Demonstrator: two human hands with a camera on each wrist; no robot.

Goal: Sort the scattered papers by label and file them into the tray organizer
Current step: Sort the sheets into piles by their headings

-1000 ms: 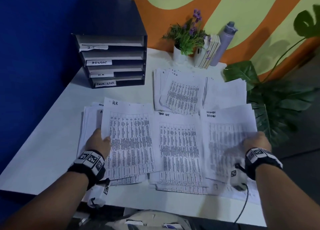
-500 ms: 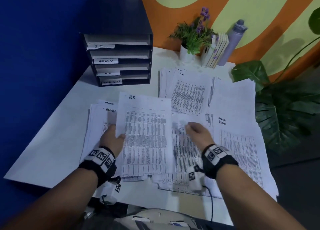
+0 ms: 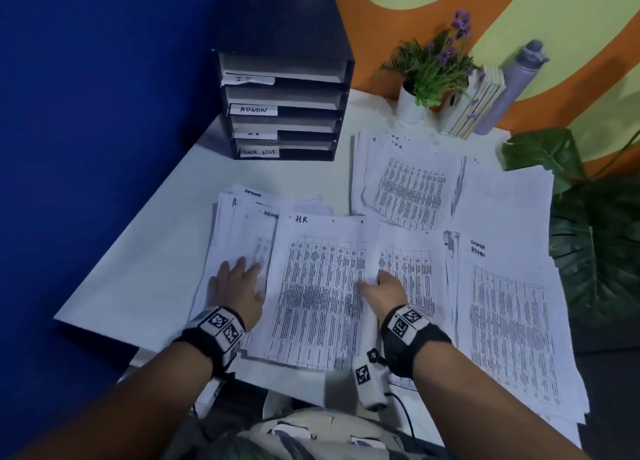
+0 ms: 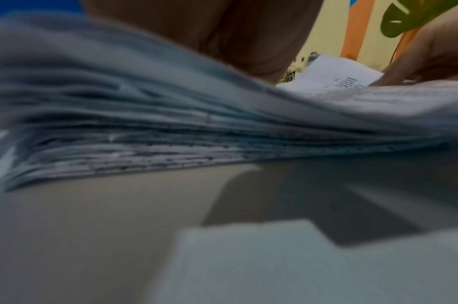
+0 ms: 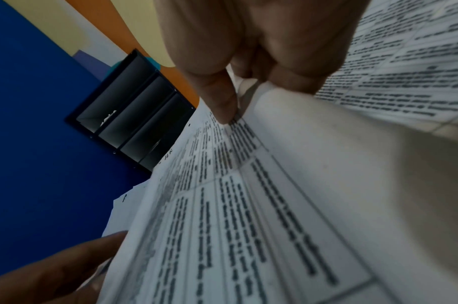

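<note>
Printed sheets lie in overlapping piles on the white table (image 3: 145,272). The near middle sheet is labelled HR (image 3: 318,286). My right hand (image 3: 375,284) pinches its right edge, thumb on top and fingers under, as the right wrist view (image 5: 222,107) shows. My left hand (image 3: 239,283) lies flat with spread fingers on the left pile (image 3: 235,231), whose stacked edges (image 4: 170,139) fill the left wrist view. A pile marked ADMIN (image 3: 509,321) lies to the right, and another HR pile (image 3: 408,185) lies further back. The black tray organizer (image 3: 284,88) stands at the back left, its shelves labelled IT, ADMIN, HR and TASK LIST.
A potted plant (image 3: 429,75), a row of books (image 3: 474,106) and a grey bottle (image 3: 512,85) stand against the back wall. Large green leaves (image 3: 595,237) overhang the table's right side. A blue wall (image 3: 86,113) borders the left. The table's near edge runs just under my wrists.
My right hand moved from the right ADMIN pile across to the HR sheet's right edge and took hold of it. My left hand let go of that sheet and now lies flat on the left pile.
</note>
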